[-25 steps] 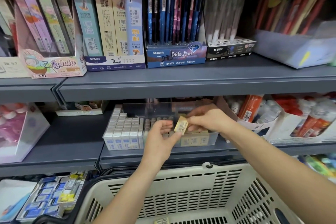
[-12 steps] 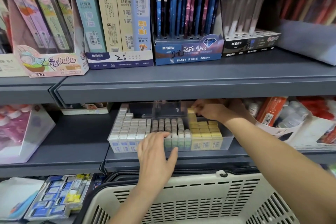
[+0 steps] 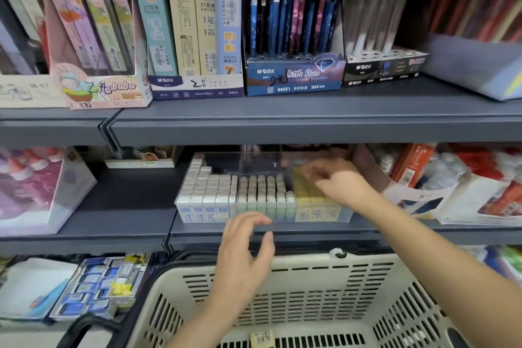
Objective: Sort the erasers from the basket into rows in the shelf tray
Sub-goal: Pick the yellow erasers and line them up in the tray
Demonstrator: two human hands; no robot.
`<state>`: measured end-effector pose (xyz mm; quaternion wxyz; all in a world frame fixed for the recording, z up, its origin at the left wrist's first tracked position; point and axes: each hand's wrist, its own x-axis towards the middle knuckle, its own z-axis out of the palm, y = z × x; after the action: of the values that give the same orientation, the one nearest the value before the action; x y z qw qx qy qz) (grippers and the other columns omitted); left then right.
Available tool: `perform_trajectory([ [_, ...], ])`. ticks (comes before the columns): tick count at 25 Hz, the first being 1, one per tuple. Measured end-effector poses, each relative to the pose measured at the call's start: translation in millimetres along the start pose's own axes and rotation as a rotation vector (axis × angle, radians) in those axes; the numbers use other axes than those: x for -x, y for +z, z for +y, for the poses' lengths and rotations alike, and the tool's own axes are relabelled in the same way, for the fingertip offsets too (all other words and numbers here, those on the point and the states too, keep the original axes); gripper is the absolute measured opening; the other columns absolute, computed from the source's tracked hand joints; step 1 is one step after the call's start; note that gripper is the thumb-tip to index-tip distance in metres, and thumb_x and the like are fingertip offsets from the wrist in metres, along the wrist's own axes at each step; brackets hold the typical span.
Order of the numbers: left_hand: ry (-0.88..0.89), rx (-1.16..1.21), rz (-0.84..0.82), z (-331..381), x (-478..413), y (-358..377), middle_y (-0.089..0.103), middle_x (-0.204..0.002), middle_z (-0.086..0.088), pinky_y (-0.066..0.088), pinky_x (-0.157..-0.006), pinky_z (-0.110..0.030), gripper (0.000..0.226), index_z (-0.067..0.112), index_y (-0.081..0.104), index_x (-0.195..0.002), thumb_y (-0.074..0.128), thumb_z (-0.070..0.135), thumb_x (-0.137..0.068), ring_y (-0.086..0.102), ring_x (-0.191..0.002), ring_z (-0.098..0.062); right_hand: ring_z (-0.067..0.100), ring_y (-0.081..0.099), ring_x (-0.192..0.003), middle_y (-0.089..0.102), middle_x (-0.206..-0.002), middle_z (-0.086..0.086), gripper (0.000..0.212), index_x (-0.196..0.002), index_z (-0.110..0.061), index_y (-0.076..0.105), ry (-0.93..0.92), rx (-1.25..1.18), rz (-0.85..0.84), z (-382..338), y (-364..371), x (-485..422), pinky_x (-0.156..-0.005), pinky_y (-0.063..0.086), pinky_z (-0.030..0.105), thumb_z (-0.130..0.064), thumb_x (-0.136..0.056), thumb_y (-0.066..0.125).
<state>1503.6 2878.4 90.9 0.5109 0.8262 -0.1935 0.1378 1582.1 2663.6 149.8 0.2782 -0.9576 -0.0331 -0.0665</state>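
Note:
A clear shelf tray [image 3: 203, 217] on the middle shelf holds rows of erasers: white ones [image 3: 206, 189] at left, grey-green ones [image 3: 262, 192] in the middle, yellow ones [image 3: 303, 195] at right. My right hand [image 3: 336, 181] hovers blurred over the yellow rows with fingers spread; nothing shows in it. Below the tray's front edge, over the basket rim, my left hand [image 3: 245, 257] hangs empty with relaxed fingers. The cream plastic basket [image 3: 324, 291] sits underneath, and one yellow eraser [image 3: 262, 337] lies on its bottom.
The upper shelf [image 3: 282, 118] juts out above the tray, loaded with pencil and pen boxes. A pink-filled display box [image 3: 42, 186] stands left of the tray and a box of red-capped bottles [image 3: 452, 178] right. Blue stationery packs [image 3: 93, 288] lie lower left.
My right hand took the yellow eraser from the left hand, carried it to the back of the yellow rows and now hovers over them without it. My left hand has dropped toward the basket.

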Motion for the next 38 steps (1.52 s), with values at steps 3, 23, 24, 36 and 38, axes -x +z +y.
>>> perform_trajectory([
  [3,-0.095,0.098,-0.121,2.1,37.5,7.9,0.058,-0.096,0.021,0.045,-0.073,-0.009,0.02,0.045,0.055,-0.089,0.053,0.025,-0.086,0.057,-0.089,0.003,-0.014,0.06,-0.076,0.066,-0.079,-0.03,0.012,-0.089,-0.032,0.071,-0.071,-0.268,0.029,-17.8,11.1,77.9,-0.07,0.04,0.0,-0.026,-0.085,0.062],
  [23,-0.923,-0.204,-0.827,-106.5,140.7,28.8,0.058,-0.083,-0.006,0.051,-0.066,-0.031,0.025,0.011,0.055,-0.09,0.049,0.035,-0.095,0.054,-0.068,-0.015,0.011,0.051,-0.09,0.047,-0.109,-0.002,0.036,-0.117,-0.02,0.051,-0.075,0.073,-0.739,25.9,204.9,233.4,-0.076,0.042,0.023,-0.027,-0.084,0.063],
  [24,-1.02,-0.084,-0.847,-103.0,139.1,27.6,0.06,-0.086,-0.006,0.052,-0.065,-0.029,0.032,0.01,0.058,-0.094,0.047,0.039,-0.095,0.056,-0.071,-0.014,0.006,0.048,-0.085,0.046,-0.104,-0.005,0.034,-0.115,-0.02,0.053,-0.086,-0.011,-0.706,21.1,205.4,228.8,-0.075,0.039,0.019,-0.024,-0.083,0.064],
  [36,-1.443,0.508,-0.322,-122.1,136.4,0.9,0.069,-0.089,-0.013,0.054,-0.068,-0.03,0.025,0.003,0.06,-0.105,0.049,0.022,-0.095,0.066,-0.076,-0.019,0.024,0.051,-0.101,0.036,-0.124,0.006,0.054,-0.135,-0.019,0.035,-0.192,0.315,-0.713,3.7,235.9,224.0,-0.076,0.051,0.037,-0.022,-0.087,0.059],
  [38,-1.465,0.533,-0.295,-123.8,136.4,-0.5,0.07,-0.088,-0.012,0.054,-0.067,-0.031,0.025,0.003,0.06,-0.105,0.049,0.023,-0.094,0.067,-0.075,-0.02,0.025,0.051,-0.098,0.041,-0.12,0.008,0.04,-0.125,-0.015,0.041,-0.206,0.335,-0.663,3.6,235.7,225.2,-0.072,0.052,0.039,-0.01,-0.087,0.053],
])
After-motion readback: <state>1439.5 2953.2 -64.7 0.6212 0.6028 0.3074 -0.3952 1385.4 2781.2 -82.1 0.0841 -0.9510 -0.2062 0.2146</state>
